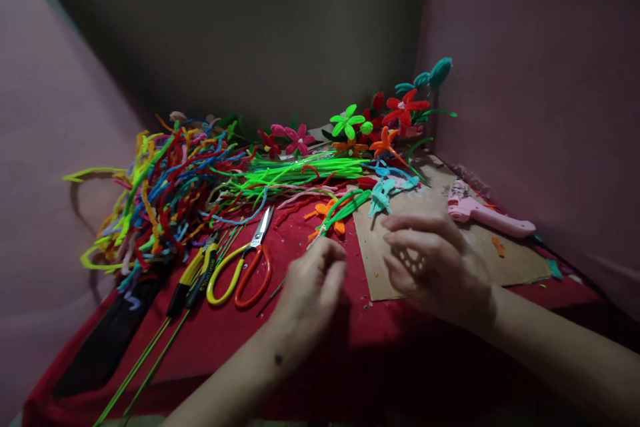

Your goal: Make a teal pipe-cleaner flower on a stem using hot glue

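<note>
My left hand (320, 277) is closed around the stem of a pipe-cleaner flower, with orange petals (336, 221) and green loops (350, 207) rising above the fingers. A thin dark stem (271, 295) sticks out at the hand's lower left. Curled over the cardboard, my right hand (440, 267) holds a small round pale spool (414, 260) with holes in its face; the fingers partly cover it. Just beyond that hand lies a light teal pipe-cleaner flower (381, 197). Scissors (250, 260) with yellow and red handles rest left of my left hand, their blades pointing away.
Pliers (193, 277) and a large pile of coloured pipe cleaners (165, 193) occupy the left. Green pipe cleaners (305, 173) lie across the back, near finished flowers (347, 121). A pink tool (493, 215) sits on the cardboard (505, 257). Red cloth (225, 353) covers the table; walls enclose it.
</note>
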`<state>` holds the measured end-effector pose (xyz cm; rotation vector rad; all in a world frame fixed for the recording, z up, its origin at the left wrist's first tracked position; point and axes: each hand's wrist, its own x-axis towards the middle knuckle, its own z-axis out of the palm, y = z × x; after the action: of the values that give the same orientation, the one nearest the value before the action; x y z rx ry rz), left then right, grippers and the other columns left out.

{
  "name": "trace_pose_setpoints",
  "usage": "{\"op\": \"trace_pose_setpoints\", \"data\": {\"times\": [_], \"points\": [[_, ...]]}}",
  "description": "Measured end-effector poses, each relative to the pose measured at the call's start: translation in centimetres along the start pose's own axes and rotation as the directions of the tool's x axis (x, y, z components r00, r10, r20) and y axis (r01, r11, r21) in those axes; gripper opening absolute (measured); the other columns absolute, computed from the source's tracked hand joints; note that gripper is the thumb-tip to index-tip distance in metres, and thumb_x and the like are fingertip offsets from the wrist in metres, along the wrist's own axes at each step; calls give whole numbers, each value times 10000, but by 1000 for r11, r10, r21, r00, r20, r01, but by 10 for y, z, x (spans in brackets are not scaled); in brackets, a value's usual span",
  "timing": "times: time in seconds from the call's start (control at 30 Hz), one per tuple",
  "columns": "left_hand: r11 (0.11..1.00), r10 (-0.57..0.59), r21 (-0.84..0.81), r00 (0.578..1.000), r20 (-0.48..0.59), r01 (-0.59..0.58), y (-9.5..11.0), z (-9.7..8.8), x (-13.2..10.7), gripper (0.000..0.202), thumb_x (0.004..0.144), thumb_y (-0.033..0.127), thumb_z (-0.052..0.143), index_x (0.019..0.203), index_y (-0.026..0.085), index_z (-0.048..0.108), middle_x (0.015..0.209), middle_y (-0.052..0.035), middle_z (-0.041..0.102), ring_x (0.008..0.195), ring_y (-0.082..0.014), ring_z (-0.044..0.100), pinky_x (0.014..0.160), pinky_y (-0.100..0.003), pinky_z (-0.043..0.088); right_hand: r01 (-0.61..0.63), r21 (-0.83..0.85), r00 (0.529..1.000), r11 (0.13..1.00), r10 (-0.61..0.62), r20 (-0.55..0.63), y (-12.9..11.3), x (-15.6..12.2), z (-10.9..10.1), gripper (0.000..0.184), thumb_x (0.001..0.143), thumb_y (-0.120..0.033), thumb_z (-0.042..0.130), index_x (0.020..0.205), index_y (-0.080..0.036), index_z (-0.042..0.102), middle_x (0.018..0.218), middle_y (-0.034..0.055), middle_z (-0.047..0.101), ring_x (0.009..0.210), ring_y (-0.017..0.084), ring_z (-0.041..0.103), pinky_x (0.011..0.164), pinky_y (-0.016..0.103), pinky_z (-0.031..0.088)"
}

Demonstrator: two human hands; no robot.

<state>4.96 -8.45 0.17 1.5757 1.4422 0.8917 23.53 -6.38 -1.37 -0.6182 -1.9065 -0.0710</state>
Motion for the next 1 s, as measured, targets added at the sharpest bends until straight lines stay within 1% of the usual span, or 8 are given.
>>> {"op": "trace_pose_setpoints", "data": {"times": [0.07,0.3,0.43,0.53,0.63,0.73,0.83,1.0], "points": [[915,222,384,951,-213,-128,-8,-22,7,112,793,253,473,860,198,544,809,-39,614,712,-154,569,666,-276,436,-42,-58,997,997,45,64,16,-6,-3,209,788,-115,548,962,-224,510,924,70,559,884,197,574,757,344,498],[632,-4,774,998,55,-40,-40,-53,29,152,788,292,477,745,187,578,796,-63,616,741,-200,553,661,-303,383,-21,-229,822,973,147,550,51,-26,10,188,788,-330,606,810,-146,577,881,119,573,792,226,543,679,386,485],[765,7,644,999,43,-33,-30,-48,22,188,797,272,460,684,178,577,678,-29,578,645,-160,506,610,-274,355,-87,-133,848,987,143,510,42,-16,7,170,799,-305,589,829,-140,616,937,137,587,908,250,527,773,421,455],[941,-66,335,997,32,51,-11,-49,17,183,761,313,535,662,164,574,584,22,483,536,-103,409,521,-230,312,-310,42,875,950,267,405,30,1,8,130,819,-218,534,830,-156,649,881,101,620,859,213,551,768,379,448],[988,-153,-22,982,111,156,5,-49,17,180,711,323,614,674,152,570,517,61,397,447,-58,302,431,-198,218,-701,328,690,633,487,535,20,19,20,126,766,-209,594,855,-188,681,852,43,666,796,171,595,723,308,457],[941,-154,-269,967,202,206,13,-46,22,168,678,287,664,679,146,572,492,69,394,411,-37,265,399,-189,158,-818,546,555,182,505,661,19,32,37,182,687,-224,686,866,-194,699,807,17,681,718,135,593,688,274,442],[904,-116,-377,965,233,200,17,-46,27,164,685,261,672,644,139,569,471,68,388,394,-28,245,385,-188,139,-760,648,548,-51,488,680,21,38,49,202,622,-191,739,821,-180,706,692,2,658,597,100,547,614,252,413],[903,-93,-379,954,285,201,20,-46,37,154,698,253,674,647,133,592,455,67,385,382,-26,251,371,-181,157,-681,725,603,-106,481,637,20,46,52,109,632,-157,729,736,-147,697,658,-1,627,575,85,519,580,235,386]]}}
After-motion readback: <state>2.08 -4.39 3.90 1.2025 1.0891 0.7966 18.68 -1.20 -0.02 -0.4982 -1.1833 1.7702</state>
